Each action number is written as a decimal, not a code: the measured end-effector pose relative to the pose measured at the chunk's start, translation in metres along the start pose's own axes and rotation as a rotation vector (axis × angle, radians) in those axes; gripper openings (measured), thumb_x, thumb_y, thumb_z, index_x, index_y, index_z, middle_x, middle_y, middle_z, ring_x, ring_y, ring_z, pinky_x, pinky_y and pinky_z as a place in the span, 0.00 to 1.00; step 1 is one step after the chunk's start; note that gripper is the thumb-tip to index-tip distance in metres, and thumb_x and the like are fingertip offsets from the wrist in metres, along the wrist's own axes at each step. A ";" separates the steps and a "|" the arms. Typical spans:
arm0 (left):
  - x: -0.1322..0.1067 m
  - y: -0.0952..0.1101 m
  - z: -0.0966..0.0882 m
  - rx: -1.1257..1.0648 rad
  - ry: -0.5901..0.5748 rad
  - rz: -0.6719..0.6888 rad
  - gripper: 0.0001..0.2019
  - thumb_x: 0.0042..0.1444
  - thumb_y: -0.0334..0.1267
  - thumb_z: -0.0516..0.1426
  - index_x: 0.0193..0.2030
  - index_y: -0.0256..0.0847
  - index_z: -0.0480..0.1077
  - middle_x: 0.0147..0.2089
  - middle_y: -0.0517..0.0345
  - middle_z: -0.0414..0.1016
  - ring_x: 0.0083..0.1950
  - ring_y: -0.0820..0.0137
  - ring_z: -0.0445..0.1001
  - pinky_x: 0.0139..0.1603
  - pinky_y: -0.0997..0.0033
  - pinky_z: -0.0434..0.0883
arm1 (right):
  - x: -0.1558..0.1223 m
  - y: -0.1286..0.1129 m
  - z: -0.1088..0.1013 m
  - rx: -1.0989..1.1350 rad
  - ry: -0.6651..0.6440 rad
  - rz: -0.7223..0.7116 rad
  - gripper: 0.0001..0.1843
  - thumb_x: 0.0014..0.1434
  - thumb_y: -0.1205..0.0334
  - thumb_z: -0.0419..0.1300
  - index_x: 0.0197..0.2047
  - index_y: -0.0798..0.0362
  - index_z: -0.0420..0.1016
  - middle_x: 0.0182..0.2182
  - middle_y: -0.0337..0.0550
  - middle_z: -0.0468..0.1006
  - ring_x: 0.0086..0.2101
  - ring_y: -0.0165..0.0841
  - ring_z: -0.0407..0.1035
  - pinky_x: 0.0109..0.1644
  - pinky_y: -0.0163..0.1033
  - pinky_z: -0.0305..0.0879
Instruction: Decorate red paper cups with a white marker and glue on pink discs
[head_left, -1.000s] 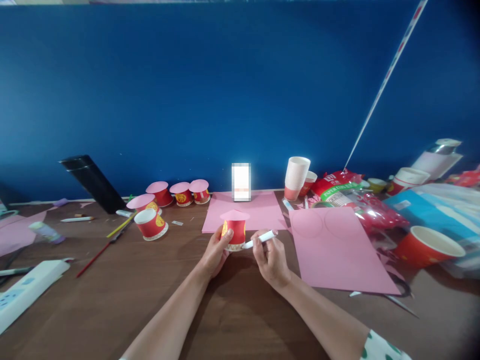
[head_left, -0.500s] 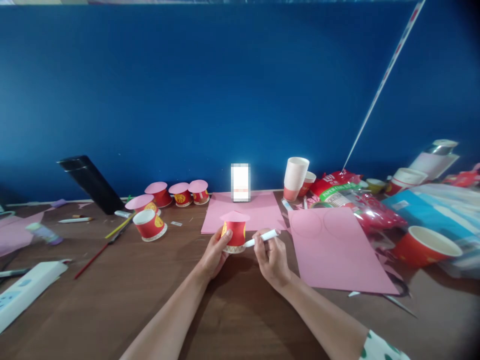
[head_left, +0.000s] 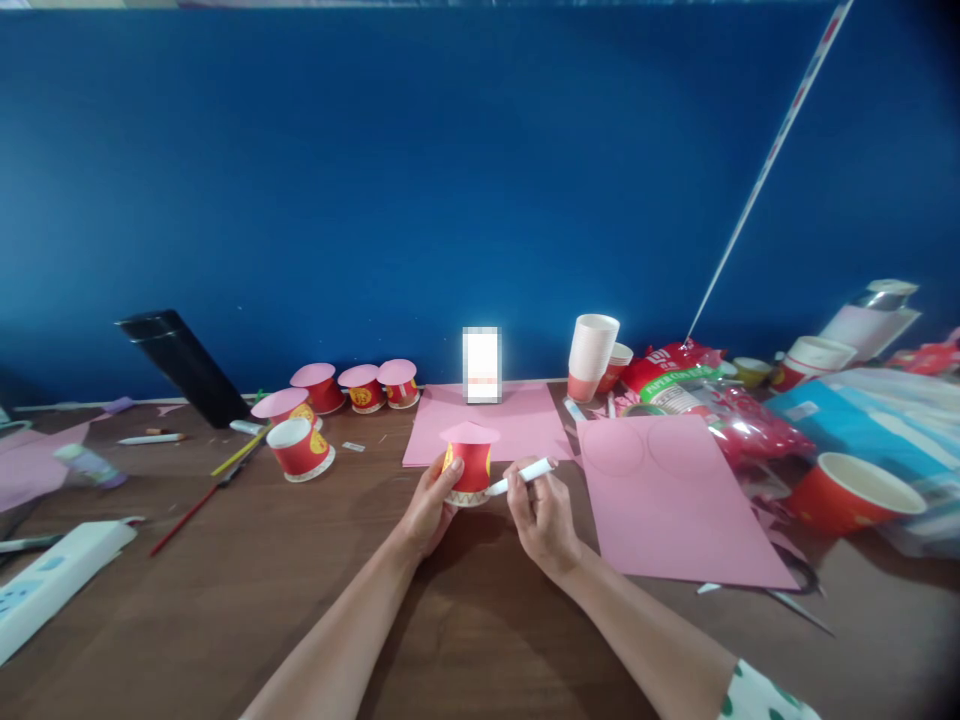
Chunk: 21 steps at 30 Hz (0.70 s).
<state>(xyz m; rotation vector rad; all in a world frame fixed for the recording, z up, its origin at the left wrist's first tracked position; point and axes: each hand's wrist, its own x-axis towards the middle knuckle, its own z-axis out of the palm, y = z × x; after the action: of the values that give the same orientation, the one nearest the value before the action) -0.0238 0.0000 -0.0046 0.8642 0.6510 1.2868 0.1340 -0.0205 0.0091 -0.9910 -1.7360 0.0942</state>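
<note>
Held above the table in my left hand [head_left: 429,505] is a red paper cup [head_left: 474,468] with yellow patches. A pink paper cone [head_left: 470,433] covers its top, and a dark zigzag line runs along its white bottom band. My left thumb presses its side while the other fingers are partly hidden behind and under it. Closed around a white marker pen [head_left: 531,473] is my right hand [head_left: 541,515]. The pen's tip meets the band at its right edge, or nearly so; I cannot tell whether it touches.
Several pink-topped red cups [head_left: 364,390] and an uncovered cup [head_left: 300,450] stand left. Pink sheets [head_left: 675,500] lie right, near scissors [head_left: 799,610], stacked paper cups [head_left: 592,355] and a red plastic bag [head_left: 750,420]. A black bottle [head_left: 187,370] leans at left, beyond a power strip [head_left: 64,580].
The pen tip has shifted very slightly left and down along the cup's white band. Both hands otherwise keep their places and their holds.
</note>
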 end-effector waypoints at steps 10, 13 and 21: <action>0.002 0.000 0.000 -0.009 0.023 -0.005 0.15 0.54 0.42 0.57 0.45 0.36 0.71 0.40 0.51 0.77 0.43 0.64 0.74 0.45 0.67 0.68 | 0.000 0.000 0.000 0.005 -0.010 0.003 0.09 0.63 0.66 0.47 0.35 0.54 0.66 0.27 0.44 0.73 0.28 0.32 0.68 0.34 0.37 0.64; 0.001 0.000 0.002 -0.021 0.014 -0.001 0.17 0.54 0.44 0.57 0.47 0.37 0.71 0.42 0.50 0.77 0.45 0.63 0.74 0.47 0.65 0.68 | 0.000 -0.001 0.000 0.005 -0.006 -0.018 0.08 0.62 0.67 0.47 0.35 0.54 0.66 0.27 0.44 0.74 0.28 0.33 0.68 0.35 0.38 0.65; 0.000 0.000 0.004 0.033 -0.002 -0.010 0.17 0.51 0.43 0.60 0.46 0.38 0.71 0.41 0.51 0.77 0.44 0.63 0.74 0.47 0.64 0.68 | 0.000 -0.003 -0.001 -0.011 -0.006 -0.050 0.08 0.62 0.68 0.47 0.34 0.53 0.66 0.28 0.44 0.75 0.29 0.34 0.70 0.37 0.39 0.66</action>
<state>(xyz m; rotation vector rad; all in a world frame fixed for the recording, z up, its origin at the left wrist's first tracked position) -0.0205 -0.0013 -0.0019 0.8883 0.6753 1.2690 0.1329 -0.0222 0.0111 -0.9552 -1.7676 0.0559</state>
